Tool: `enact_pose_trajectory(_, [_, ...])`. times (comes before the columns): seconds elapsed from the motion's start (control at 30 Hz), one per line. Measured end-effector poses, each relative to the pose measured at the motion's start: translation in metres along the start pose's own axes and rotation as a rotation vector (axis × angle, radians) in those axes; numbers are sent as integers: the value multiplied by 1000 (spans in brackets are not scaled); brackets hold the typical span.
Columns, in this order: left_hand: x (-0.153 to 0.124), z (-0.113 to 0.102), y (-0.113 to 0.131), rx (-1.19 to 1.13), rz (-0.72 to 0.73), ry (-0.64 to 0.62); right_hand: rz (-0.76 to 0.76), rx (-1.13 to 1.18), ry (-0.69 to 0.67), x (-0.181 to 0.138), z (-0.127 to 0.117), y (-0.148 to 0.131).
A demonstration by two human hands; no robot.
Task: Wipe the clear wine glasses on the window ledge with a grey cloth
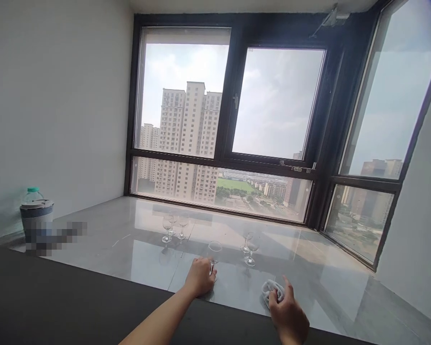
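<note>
My left hand (201, 277) is closed around the lower part of a clear stemmed glass (214, 247) near the front edge of the sill. The fingers hide most of its stem and foot. To the right, my right hand (289, 309) grips a crumpled grey-white cloth (269, 290), its index finger pointing up and away from it. Beyond my hands, two stemmed glasses stand close together, the nearer glass (250, 244) partly overlapping the farther one. Three more glasses are grouped farther left, among them a front glass (167, 225); all of these are upright.
A glossy grey tiled sill (104, 239) runs under dark-framed windows (226, 163). At the far left stand a dark cup-like container (38, 218) and a bottle with a green cap (33, 191); blurred blocks cover part of that area. White walls flank both sides.
</note>
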State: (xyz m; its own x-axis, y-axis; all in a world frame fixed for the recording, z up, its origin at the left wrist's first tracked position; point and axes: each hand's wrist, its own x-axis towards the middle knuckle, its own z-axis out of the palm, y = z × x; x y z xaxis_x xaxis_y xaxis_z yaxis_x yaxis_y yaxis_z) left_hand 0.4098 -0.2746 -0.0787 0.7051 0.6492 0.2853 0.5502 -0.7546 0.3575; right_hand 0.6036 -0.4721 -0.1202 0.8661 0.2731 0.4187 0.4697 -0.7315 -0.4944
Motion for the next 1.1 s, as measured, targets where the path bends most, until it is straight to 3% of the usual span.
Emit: enact_pose_trajectory(1.1, [2, 0, 0, 39, -24, -21, 10, 12, 14, -3, 0, -2])
